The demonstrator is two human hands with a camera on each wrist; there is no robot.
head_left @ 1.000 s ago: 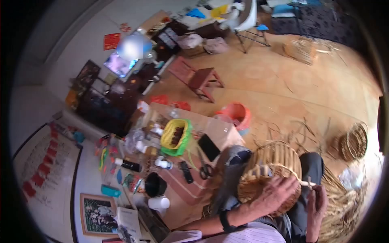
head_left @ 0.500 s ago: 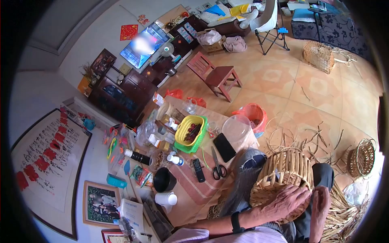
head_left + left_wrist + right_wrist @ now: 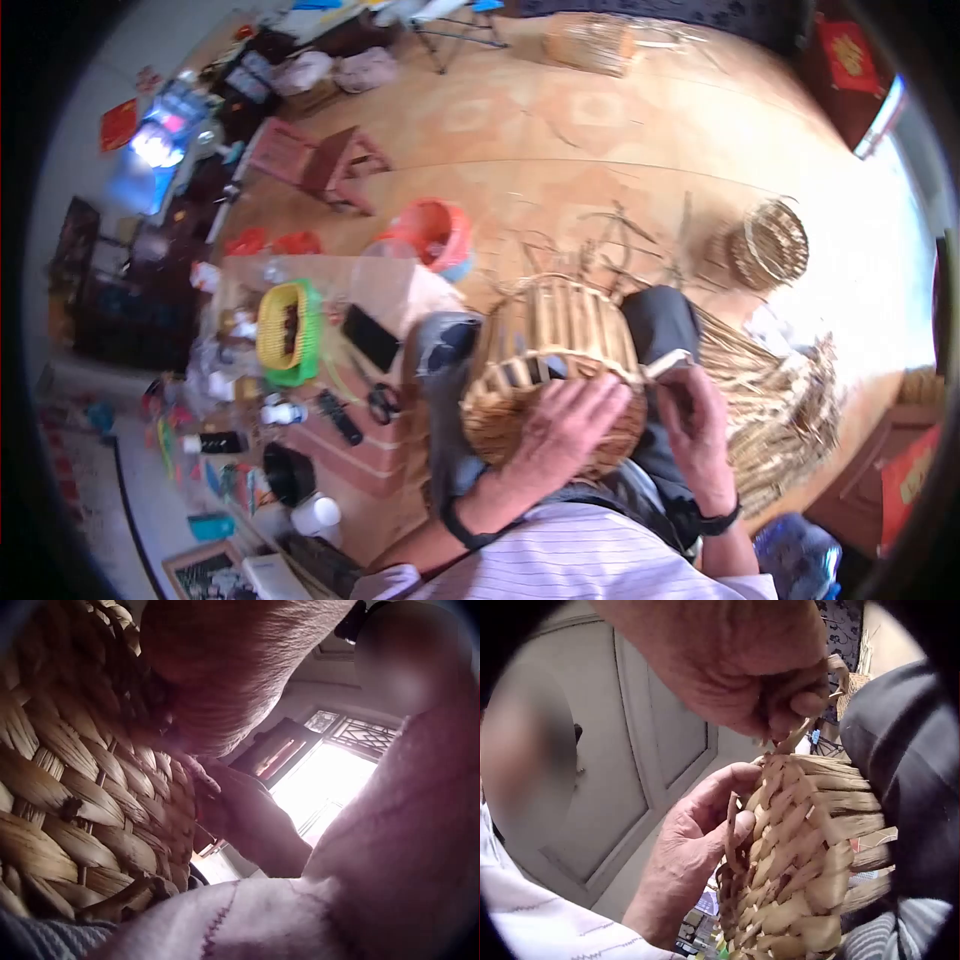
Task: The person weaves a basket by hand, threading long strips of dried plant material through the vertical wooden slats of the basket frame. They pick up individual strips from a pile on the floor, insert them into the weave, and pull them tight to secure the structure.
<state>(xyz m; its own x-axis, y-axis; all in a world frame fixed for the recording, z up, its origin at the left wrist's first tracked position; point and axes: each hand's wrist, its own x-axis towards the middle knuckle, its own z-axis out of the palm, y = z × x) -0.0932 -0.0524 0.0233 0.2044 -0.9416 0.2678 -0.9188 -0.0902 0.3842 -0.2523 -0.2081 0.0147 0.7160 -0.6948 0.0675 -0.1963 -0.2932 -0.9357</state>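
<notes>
A woven basket (image 3: 550,335) lies tilted across the person's lap, its upright stakes pointing away. The left hand (image 3: 570,430) grips its woven wall near the edge; in the right wrist view the left thumb and fingers (image 3: 686,851) hold that edge beside a short upright strip end. Close by on the right, the right hand (image 3: 697,430) pinches a pale strip (image 3: 668,362) at the basket's side. Curled right fingers (image 3: 799,712) hold the looped strip (image 3: 836,667) just above the weave. The left wrist view shows close weave (image 3: 90,802) beside the left hand (image 3: 225,667).
A table (image 3: 350,440) at the left holds scissors (image 3: 382,400), a phone (image 3: 370,338), a green and yellow basket (image 3: 290,335) and bottles. Loose fibre strips (image 3: 780,410) lie at the right, near another woven basket (image 3: 772,245). Beyond stand a red bucket (image 3: 435,232) and a chair (image 3: 320,165).
The head view has swung right, so the room and lap basket appear farther left. The right hand has drawn slightly away from the left, with the pale strip showing above its fingers.
</notes>
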